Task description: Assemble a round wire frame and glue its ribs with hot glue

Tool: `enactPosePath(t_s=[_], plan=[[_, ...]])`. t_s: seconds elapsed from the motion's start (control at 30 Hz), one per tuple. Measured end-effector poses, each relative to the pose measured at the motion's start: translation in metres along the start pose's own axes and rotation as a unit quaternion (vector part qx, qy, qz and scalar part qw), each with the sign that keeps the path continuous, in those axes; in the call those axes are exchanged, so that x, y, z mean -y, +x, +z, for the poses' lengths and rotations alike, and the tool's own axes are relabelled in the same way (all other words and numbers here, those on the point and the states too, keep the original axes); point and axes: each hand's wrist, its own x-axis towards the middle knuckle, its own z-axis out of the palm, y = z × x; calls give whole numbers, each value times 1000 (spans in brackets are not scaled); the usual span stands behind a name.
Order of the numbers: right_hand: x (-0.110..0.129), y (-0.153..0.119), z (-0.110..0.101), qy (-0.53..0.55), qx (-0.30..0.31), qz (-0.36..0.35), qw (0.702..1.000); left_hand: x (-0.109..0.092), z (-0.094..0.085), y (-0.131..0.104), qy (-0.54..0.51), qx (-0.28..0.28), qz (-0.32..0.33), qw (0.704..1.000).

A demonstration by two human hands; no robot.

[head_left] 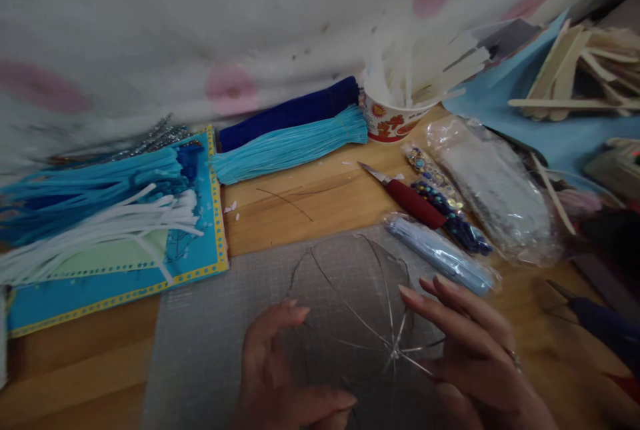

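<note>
A thin wire frame (pixel 395 353), with several spokes meeting at one hub and curved wire at its outer edge, is between my two hands above a grey cutting mat (pixel 200 323). My left hand (pixel 280 370) curves around its left side, with the index fingertip at the rim and the thumb lower down. On the right, my right hand (pixel 470 343) has its fingers around the spokes and rim near the hub. A ring shows on one of its fingers. The lower parts of both hands are dim or cut off by the picture's bottom edge.
Blue and white pipe cleaners (pixel 125 223) lie on a blue board at left. Behind are dark and light blue bundles (pixel 295 140) and a paper cup (pixel 395 120). Right are a red-handled knife (pixel 415 203), bagged items (pixel 495 183), blue-handled pliers (pixel 600 323) and wooden sticks (pixel 565 70).
</note>
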Motion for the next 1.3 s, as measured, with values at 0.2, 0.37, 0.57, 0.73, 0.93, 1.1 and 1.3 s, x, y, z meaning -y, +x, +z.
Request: enactPosePath(t_s=[0.2,0.37,0.57,0.73,0.93,1.1,1.3], plan=[[-1,-1,1,6,-3,5,1000,-4,2,1,14,-15,-16,1000],[-1,0,0,11,5,0,1000,-5,1,6,-20,13,-3,1000],[0,1,0,7,-2,-8,1000,-8,5,1,-24,-13,-32,999],[-4,2,-2,8,8,-20,1000,-25,13,4,-28,-35,-98,994],[-5,1,4,58,9,-26,998,-37,10,12,-52,-26,-120,991],[-5,-4,12,95,-20,-29,995,-31,2,11,-55,15,-92,994],[-8,-8,16,122,-19,-29,992,-28,3,7,-55,5,-102,993]])
